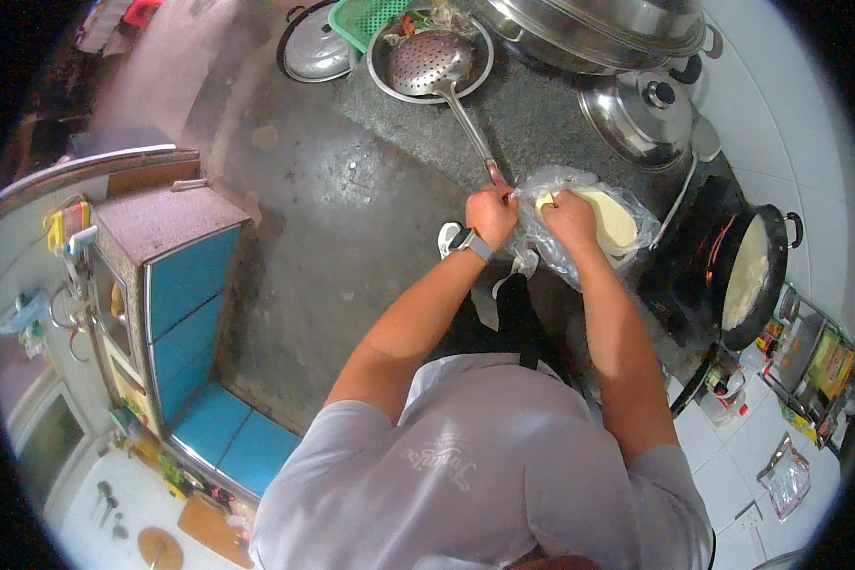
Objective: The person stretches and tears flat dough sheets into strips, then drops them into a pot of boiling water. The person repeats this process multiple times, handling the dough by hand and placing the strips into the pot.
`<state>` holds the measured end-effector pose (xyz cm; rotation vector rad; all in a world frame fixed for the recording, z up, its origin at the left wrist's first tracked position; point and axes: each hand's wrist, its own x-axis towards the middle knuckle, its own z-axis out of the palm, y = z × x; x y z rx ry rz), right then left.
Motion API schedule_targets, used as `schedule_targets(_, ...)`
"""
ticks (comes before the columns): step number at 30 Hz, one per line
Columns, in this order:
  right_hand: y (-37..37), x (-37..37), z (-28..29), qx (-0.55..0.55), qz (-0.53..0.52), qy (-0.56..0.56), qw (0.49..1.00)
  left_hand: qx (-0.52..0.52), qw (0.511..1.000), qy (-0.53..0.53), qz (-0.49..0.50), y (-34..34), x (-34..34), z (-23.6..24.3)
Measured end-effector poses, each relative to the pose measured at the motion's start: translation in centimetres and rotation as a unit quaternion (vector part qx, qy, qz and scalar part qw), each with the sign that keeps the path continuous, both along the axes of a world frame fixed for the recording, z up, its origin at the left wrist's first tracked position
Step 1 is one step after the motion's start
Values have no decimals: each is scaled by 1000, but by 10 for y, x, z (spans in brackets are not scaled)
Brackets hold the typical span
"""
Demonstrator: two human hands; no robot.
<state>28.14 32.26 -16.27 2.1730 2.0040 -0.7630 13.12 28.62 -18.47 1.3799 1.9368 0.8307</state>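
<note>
Closest to me is my own grey shirt (484, 465), filling the bottom of the view, with both bare forearms reaching up from it toward the dark stone counter (370, 180). On that counter, largest first: a big steel steamer pot (598, 28) at the far edge, then a black pan (750, 275) on the burner to my right with a pale sheet of batter spread inside it, then a domed steel lid (641, 114) with a black knob, then a steel bowl (385, 66) with a perforated skimmer (430, 62) lying across it, handle pointing my way. Just in front of me sits a clear plastic bag (627, 204) holding a stack of pale round wrappers (613, 220) — between the lid and the pan's burner. My left hand (490, 214), wristwatch (470, 242) on, is closed in a pinch on the bag's near edge, right beside the skimmer handle's tip. My right hand (568, 217) is curled, fingers down on the plastic over the wrappers — gripping or only pressing, I cannot tell.
</note>
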Motion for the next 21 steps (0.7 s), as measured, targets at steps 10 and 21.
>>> schedule_targets(10,-9,100,-7,-28,-282,421,862,-25,998,55,-36,18,0,-4)
schedule_targets(21,-25,162,30,75,-454,686,563,-23,996,72,-45,22,3,-4)
